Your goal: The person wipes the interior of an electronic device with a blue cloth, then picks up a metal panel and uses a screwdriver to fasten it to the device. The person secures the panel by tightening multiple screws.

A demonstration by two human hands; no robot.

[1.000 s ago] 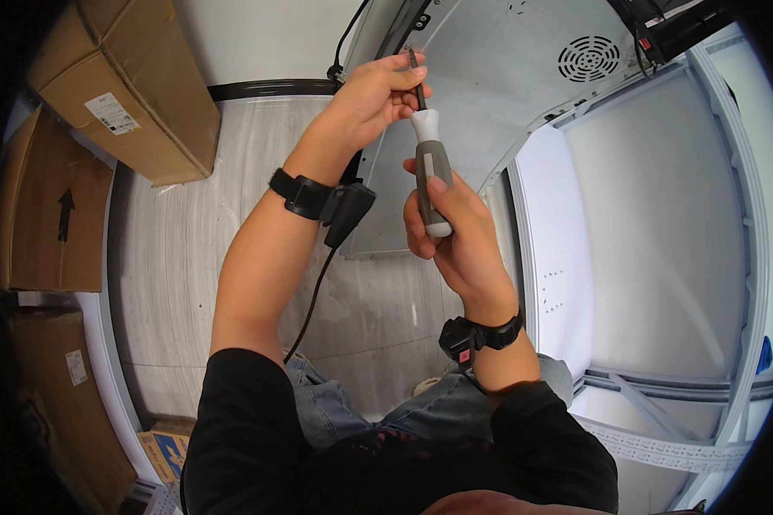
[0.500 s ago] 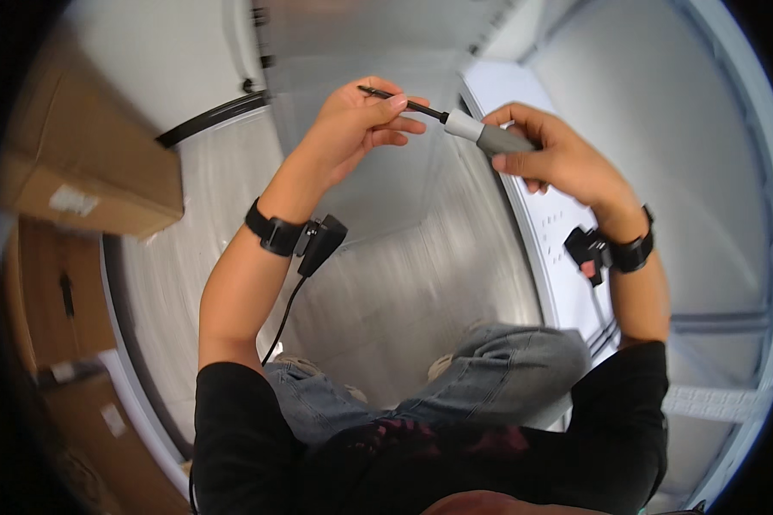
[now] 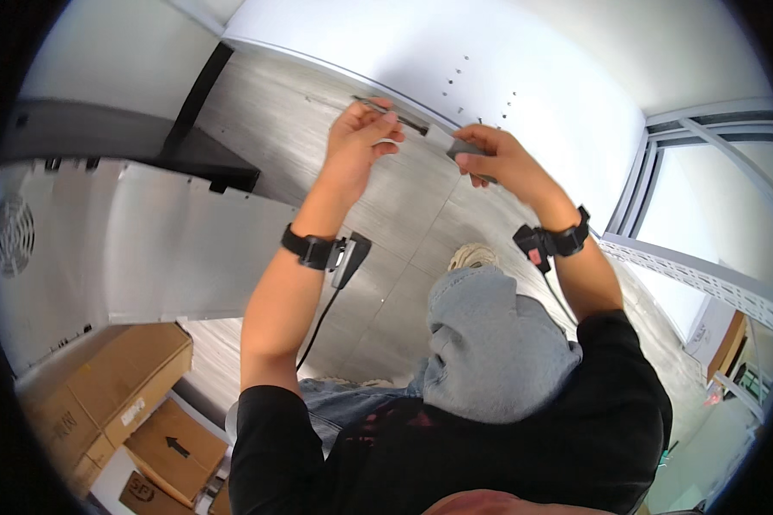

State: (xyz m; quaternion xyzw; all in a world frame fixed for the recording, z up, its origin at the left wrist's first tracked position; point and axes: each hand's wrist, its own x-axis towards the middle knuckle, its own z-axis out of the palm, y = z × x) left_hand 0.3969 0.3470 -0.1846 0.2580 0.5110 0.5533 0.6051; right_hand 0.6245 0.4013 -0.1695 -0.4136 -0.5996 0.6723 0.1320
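My right hand [image 3: 502,163] is closed round the grey handle of a screwdriver [image 3: 439,139], which has a pale collar and a thin dark shaft. The shaft points left and slightly up. My left hand [image 3: 359,142] pinches the shaft between thumb and fingers, close to its tip. Both hands are in front of me over the grey floor, just short of a white panel [image 3: 558,112]. Several small dark marks [image 3: 481,90] dot that panel beyond my right hand; whether they are screws or holes I cannot tell.
A large metal panel [image 3: 189,257] with a round vent stands at the left, beside a black frame [image 3: 193,103]. Cardboard boxes [image 3: 137,369] are stacked at the lower left. A metal rack frame [image 3: 696,279] is at the right. Each wrist carries a strapped device with a cable.
The view has swung to the right, so the white panel now lies ahead and the metal panel has moved to the left. Both hands keep their hold on the screwdriver.
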